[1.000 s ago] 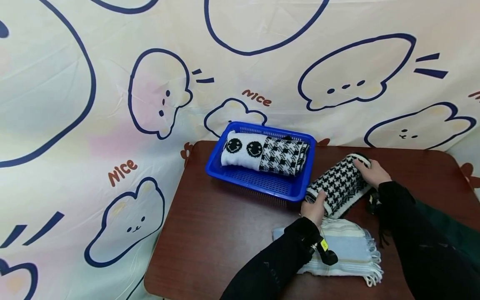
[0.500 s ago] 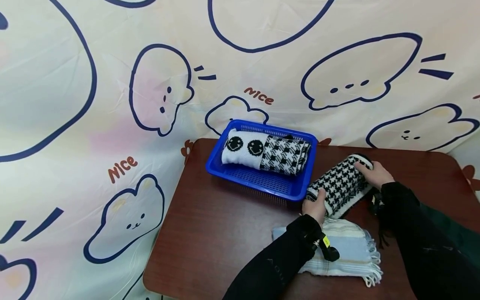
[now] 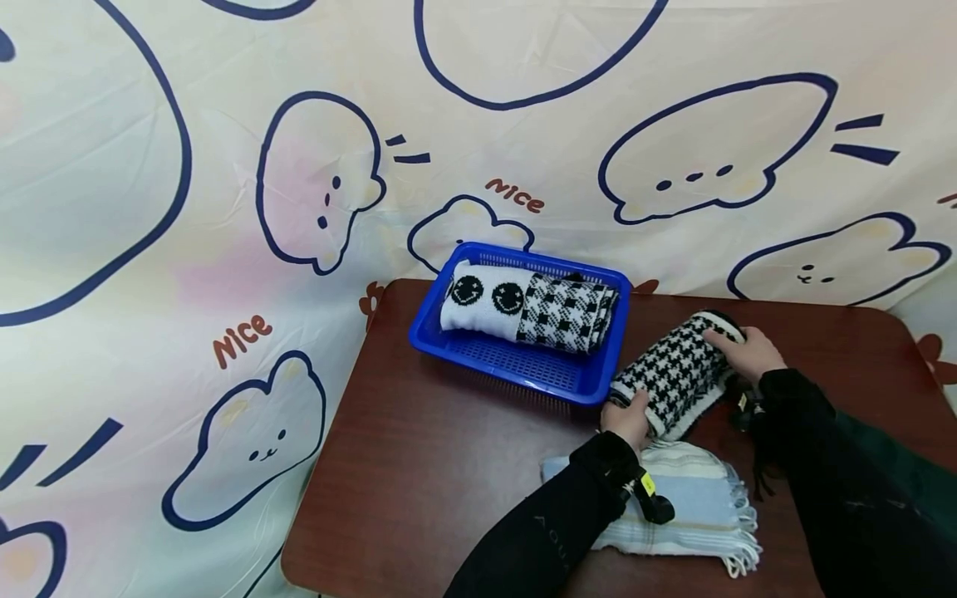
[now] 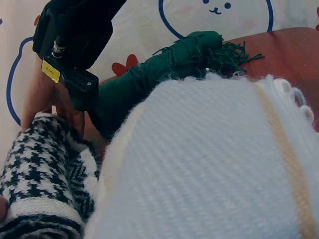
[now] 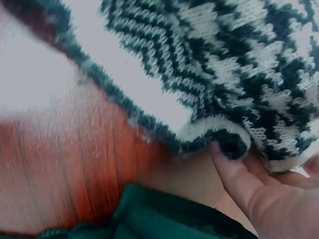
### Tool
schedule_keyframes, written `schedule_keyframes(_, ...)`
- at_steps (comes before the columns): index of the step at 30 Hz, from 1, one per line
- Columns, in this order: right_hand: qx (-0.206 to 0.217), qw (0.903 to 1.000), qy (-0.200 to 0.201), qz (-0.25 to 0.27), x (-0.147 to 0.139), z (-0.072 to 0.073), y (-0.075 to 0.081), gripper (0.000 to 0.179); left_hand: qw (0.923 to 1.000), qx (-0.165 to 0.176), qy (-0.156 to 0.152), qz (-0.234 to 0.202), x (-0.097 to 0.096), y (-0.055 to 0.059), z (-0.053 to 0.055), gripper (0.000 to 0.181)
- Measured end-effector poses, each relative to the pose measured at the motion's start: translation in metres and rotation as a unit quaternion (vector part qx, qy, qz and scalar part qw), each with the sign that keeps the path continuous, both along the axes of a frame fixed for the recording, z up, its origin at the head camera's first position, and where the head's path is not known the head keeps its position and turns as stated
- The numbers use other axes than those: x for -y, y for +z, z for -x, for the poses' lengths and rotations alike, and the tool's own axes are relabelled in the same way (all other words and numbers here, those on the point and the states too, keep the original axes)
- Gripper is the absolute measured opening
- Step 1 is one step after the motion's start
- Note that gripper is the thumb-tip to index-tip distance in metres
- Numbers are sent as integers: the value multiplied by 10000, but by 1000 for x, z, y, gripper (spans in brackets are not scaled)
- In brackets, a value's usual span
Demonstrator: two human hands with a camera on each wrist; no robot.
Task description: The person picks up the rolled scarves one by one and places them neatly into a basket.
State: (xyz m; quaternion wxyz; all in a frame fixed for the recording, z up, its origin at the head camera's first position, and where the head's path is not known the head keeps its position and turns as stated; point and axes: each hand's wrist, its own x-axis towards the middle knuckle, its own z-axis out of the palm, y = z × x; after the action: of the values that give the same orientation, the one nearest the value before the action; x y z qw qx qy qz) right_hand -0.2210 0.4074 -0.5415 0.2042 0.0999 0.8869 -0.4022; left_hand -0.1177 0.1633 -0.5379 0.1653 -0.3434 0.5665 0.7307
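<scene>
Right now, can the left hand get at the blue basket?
Likely yes: the left hand is beside the near right corner of the blue basket, nothing visibly between. It's holding the houndstooth roll, so it'd probably need to let go first.

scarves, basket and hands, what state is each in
houndstooth scarf: rolled, one edge loose
left hand: grips one rolled end
right hand: grips the other end
blue basket: upright, partly filled
smiley-and-check knit bundle: rolled or folded, inside it
striped scarf: folded, fringe out
green scarf: rolled or bunched, fringe loose

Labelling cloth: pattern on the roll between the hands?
The roll is black-and-white houndstooth, clearest in the head view.
</scene>
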Motion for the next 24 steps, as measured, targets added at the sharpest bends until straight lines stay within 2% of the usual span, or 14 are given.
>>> schedule_keyframes(4,-137,9998,-74,155,-2,4,4,111,9990,-209,277,-280,0,3,-5,63)
schedule_keyframes(8,-246,9989,-135,372,-6,9,13,113,9979,-417,412,-267,-2,9,-8,62)
schedule_keyframes(12,-300,9985,-190,419,-8,6,26,113,9975,-539,428,-134,-6,7,-8,65)
schedule_keyframes(17,-427,9955,-382,750,-8,-6,42,105,9968,-791,140,15,-6,14,-12,71)
schedule_keyframes(19,-496,9922,-547,1005,-8,-11,47,101,9957,-920,-5,118,-3,20,-14,71)
schedule_keyframes(22,-569,9843,-864,1428,-8,-19,51,91,9926,-1154,-54,373,-2,25,-15,63)
schedule_keyframes(24,-552,9715,-1155,1995,-8,-24,54,79,9898,-1345,-65,474,0,26,-15,55)
